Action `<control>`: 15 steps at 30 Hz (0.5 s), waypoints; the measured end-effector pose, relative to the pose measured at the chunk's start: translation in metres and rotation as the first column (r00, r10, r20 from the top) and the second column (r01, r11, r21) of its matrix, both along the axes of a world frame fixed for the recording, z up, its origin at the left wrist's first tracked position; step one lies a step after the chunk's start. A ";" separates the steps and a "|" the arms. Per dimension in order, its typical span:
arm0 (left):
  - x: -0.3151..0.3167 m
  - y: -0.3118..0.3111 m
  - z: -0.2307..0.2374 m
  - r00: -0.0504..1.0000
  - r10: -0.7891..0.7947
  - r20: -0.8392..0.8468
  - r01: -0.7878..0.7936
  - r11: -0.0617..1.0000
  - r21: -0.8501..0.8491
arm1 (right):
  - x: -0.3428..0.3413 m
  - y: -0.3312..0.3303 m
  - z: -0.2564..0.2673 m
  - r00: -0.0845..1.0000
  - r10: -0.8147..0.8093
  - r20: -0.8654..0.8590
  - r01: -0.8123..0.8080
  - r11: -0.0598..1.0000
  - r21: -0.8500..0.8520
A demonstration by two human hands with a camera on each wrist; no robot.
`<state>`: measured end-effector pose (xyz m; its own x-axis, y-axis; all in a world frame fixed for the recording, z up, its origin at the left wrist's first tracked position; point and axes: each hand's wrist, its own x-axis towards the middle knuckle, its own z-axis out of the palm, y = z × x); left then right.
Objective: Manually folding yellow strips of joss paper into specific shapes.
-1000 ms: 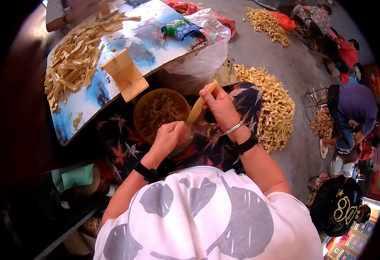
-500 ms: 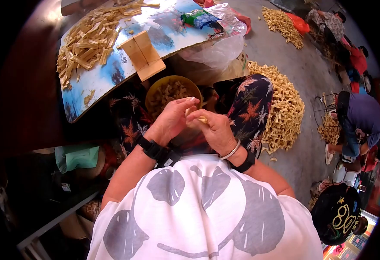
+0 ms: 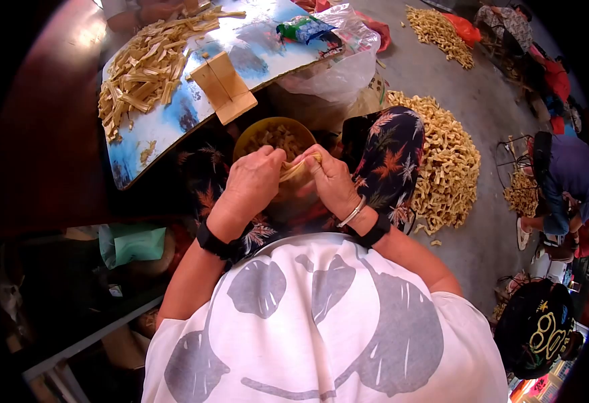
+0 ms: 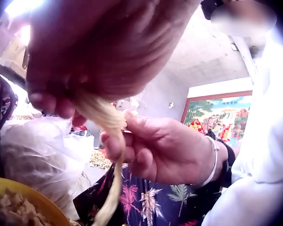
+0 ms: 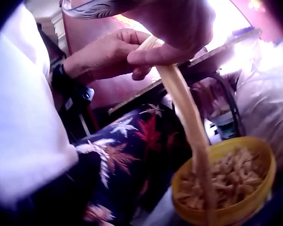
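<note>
Both hands meet over the person's lap, working one pale, pliable strip between them. The left hand has its fingers curled round one part of it, and the right hand pinches it close by, thumb against fingers (a bracelet circles that wrist). A loose length hangs below the grip, near the yellow bowl, which holds short pale pieces. Beyond, a heap of longer strips and a wooden stand sit on the table, while a large pile of short pieces covers the floor at right
</note>
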<state>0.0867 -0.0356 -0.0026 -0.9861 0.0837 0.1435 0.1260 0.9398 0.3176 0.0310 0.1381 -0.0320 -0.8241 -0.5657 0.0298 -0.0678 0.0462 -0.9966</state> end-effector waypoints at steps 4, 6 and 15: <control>0.010 0.011 0.009 0.967 0.056 -0.248 -0.064 0.998 -0.023 | -0.004 -0.014 -0.010 0.908 -0.028 0.419 0.055 0.997 -0.054; 0.012 0.016 0.004 0.943 0.071 -0.324 -0.059 0.997 0.048 | -0.003 -0.019 -0.009 0.910 -0.074 0.408 0.086 0.996 -0.009; 0.012 0.024 -0.005 0.954 0.163 -0.253 -0.067 0.934 0.351 | 0.001 -0.016 -0.017 0.998 0.000 -0.063 0.001 1.000 0.010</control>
<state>0.0982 -0.0120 -0.0073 -0.9037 -0.1282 0.4085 0.1508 0.7975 0.5841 0.0321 0.1218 -0.0487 -0.8211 -0.5658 0.0758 -0.1300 0.0559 -0.9899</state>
